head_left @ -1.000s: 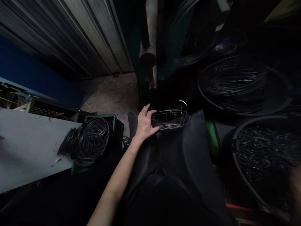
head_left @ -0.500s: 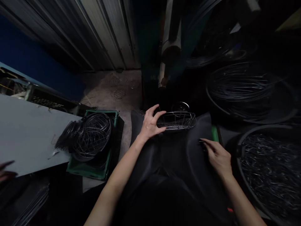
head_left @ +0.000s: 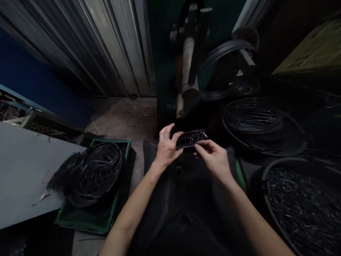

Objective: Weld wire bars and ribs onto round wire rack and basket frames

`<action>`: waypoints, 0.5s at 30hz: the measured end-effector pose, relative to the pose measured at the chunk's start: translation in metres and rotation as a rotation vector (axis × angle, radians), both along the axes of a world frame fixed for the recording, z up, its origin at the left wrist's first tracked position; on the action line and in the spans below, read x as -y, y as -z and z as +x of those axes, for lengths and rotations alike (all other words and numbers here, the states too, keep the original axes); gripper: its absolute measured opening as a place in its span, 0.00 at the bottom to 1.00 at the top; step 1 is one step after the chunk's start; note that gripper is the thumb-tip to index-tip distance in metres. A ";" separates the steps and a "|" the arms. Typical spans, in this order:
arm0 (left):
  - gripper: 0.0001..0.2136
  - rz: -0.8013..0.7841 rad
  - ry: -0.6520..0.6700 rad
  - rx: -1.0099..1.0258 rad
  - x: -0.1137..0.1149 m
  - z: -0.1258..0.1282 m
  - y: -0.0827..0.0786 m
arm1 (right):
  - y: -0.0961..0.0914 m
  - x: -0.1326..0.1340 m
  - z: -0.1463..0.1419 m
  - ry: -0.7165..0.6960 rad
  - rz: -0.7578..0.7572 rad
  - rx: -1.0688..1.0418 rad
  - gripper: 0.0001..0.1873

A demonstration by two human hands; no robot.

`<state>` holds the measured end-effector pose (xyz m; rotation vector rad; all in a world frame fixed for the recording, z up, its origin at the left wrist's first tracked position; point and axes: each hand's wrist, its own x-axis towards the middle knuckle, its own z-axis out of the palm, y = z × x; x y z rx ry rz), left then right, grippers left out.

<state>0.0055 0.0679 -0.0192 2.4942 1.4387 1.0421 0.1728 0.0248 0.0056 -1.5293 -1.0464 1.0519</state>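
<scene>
A small wire basket (head_left: 190, 138) with rounded ends is held out over my lap, below the machine. My left hand (head_left: 167, 145) grips its left end, fingers over the far edge and thumb along the near one. At the near right edge of the basket is my right hand (head_left: 213, 156), thumb and forefinger pinched together. Whatever small piece lies between those fingertips is too dark to make out. Above the basket, the grey metal arm of the machine (head_left: 188, 67) points down towards it.
On my left a green crate (head_left: 117, 213) carries a heap of round wire grids (head_left: 93, 170), beside a pale board (head_left: 21, 170). To the right stand a tub of small bent wire pieces (head_left: 298, 202) and a basin of wire rings (head_left: 255, 121). Wire coils (head_left: 226, 49) hang behind.
My right hand has moved left and up from beside my lap to the basket's near edge. My left hand keeps its hold. A separate hand at the far left has gone from view.
</scene>
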 end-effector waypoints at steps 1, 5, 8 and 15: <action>0.27 0.007 -0.002 -0.007 -0.001 -0.001 -0.001 | 0.003 -0.006 -0.004 -0.013 -0.020 -0.007 0.19; 0.25 0.031 -0.004 -0.023 -0.002 -0.005 0.000 | 0.017 -0.020 -0.013 -0.021 -0.060 -0.039 0.18; 0.24 0.047 0.002 -0.019 -0.003 -0.005 0.001 | 0.020 -0.024 -0.017 -0.014 -0.029 -0.091 0.19; 0.24 0.057 0.015 -0.018 -0.007 -0.002 -0.004 | 0.015 -0.021 -0.019 -0.009 0.089 0.275 0.18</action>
